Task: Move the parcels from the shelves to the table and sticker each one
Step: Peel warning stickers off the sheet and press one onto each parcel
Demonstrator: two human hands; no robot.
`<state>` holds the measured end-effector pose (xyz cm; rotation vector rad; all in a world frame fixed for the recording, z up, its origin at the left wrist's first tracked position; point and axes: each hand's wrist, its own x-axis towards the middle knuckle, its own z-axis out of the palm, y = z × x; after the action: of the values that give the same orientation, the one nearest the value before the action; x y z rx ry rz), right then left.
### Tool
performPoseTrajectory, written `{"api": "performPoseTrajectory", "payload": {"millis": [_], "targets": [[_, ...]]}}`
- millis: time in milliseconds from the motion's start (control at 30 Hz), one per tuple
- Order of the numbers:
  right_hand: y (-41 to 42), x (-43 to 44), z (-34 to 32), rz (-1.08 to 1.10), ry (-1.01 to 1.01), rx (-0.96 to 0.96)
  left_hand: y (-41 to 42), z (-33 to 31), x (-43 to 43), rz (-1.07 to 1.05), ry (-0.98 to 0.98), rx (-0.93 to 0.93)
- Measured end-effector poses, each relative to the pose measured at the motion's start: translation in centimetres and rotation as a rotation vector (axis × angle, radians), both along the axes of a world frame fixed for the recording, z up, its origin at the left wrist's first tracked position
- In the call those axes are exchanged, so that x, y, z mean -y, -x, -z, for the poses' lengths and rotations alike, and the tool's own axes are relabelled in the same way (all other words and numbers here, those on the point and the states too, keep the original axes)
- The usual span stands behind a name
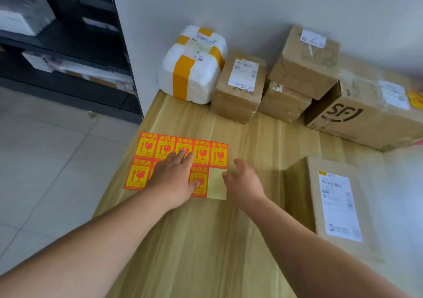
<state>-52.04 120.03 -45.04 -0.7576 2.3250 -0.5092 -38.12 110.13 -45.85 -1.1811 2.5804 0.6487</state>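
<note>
Head view, and the left hand (174,178) lies flat on the sticker sheet (146,147), fingers straight and pressing down, likely pinning it to the tabletop (206,240) so a label peels off clean. The right hand (245,183) hovers at the sheet's right edge, by the bare backing patch where one sticker is missing. Its fingers are loosely spread, gripping nothing I can see. Right of the sheet lies a flat cardboard parcel (336,206), label up, with no red sticker showing, so it's probably next. Beyond the sheet, against the wall, stand a white foam parcel (194,68) and brown boxes (240,87). Off to the sheet's far left, the dark shelves (68,57) hold more parcels, blurred.
</note>
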Motion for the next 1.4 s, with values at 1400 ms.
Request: {"api": "performPoseTrajectory", "payload": {"millis": [1400], "targets": [[2.0, 2.9, -6.5, 0.221, 0.396, 0.184, 5.0, -8.0, 6.6, -0.163, -0.48, -0.415]]}}
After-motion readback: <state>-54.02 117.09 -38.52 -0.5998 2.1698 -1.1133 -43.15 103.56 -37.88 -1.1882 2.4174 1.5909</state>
